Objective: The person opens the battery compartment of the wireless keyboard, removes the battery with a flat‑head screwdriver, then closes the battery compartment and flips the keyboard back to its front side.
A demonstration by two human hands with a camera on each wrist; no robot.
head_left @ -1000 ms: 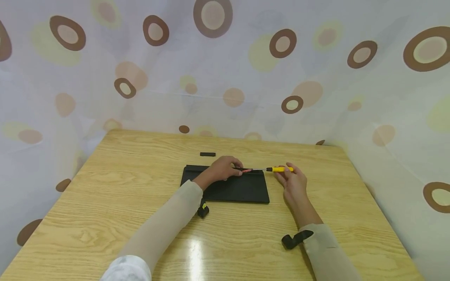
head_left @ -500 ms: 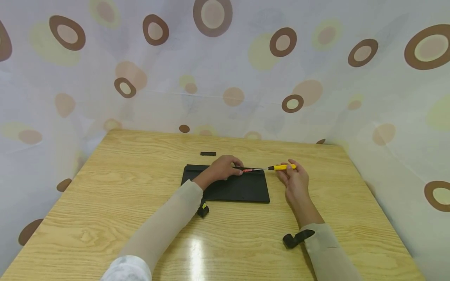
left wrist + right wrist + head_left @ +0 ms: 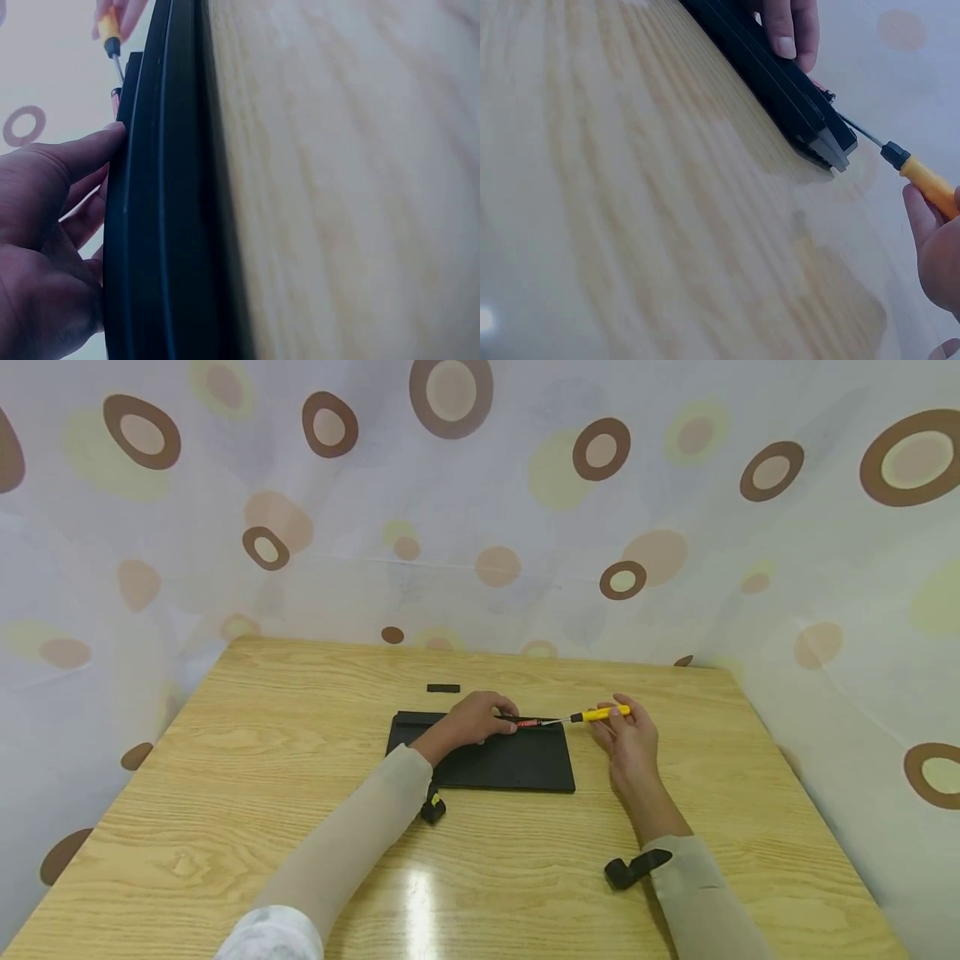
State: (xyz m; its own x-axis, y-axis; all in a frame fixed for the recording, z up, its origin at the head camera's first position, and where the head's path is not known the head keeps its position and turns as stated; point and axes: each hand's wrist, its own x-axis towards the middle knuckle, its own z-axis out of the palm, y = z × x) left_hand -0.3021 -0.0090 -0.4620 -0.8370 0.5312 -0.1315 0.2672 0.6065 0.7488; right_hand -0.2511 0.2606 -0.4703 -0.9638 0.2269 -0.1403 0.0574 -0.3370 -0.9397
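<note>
A flat black device (image 3: pixel 510 764), like a keyboard lying face down, rests on the table with a thicker ridge along its far edge. My left hand (image 3: pixel 474 718) grips that ridge, thumb in front and fingers behind it, as the left wrist view also shows. Just right of the thumb, a red battery (image 3: pixel 528 722) shows at the ridge. My right hand (image 3: pixel 633 756) holds a screwdriver (image 3: pixel 607 713) by its yellow handle (image 3: pixel 926 184), off the device's right end. The metal shaft slants down leftward to the battery's right end; exact tip contact is too small to tell.
A small black strip (image 3: pixel 443 688), like a battery cover, lies behind the device. The wooden table (image 3: pixel 225 760) meets a patterned sheet (image 3: pixel 495 510) at its back and sides. Wrist cameras (image 3: pixel 433 808) sit on both forearms.
My right hand has risen slightly and the screwdriver has gone from nearly level to tilted, handle higher than tip. The left hand and the device have stayed in place.
</note>
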